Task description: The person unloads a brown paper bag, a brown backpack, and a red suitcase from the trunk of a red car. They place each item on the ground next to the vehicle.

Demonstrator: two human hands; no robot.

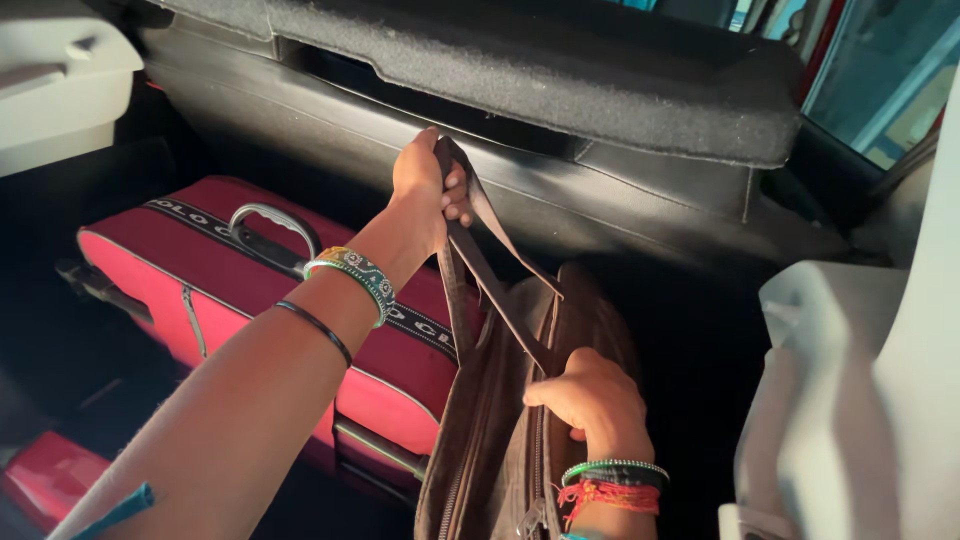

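The brown handbag (pixel 510 430) hangs upright in the car boot, just right of a red suitcase (pixel 270 300) that lies on the boot floor, and in front of the dark rear seat back (pixel 560 190). Its long strap (pixel 480 260) is drawn up taut from the bag's top edge.

The left hand (pixel 425 190) is clenched round the top of the strap, fingers wrapped fully about it, carrying the weight from above. The right hand (pixel 590 400) is curled over the bag's upper edge near the zip, fingers tucked out of sight on the far side, so it grips the rim and steadies the body of the bag.

To handle this well, I would judge that the strap hand should keep the load while the lower hand guides the bag, holding it level so it does not swing against the suitcase's grey handle (pixel 275 225). The soft sides will likely sag, so a firm hold at the rim matters. The parcel shelf (pixel 560 70) overhangs closely; the raised hand has little room beneath it. Pale plastic trim (pixel 830 400) stands at the right.
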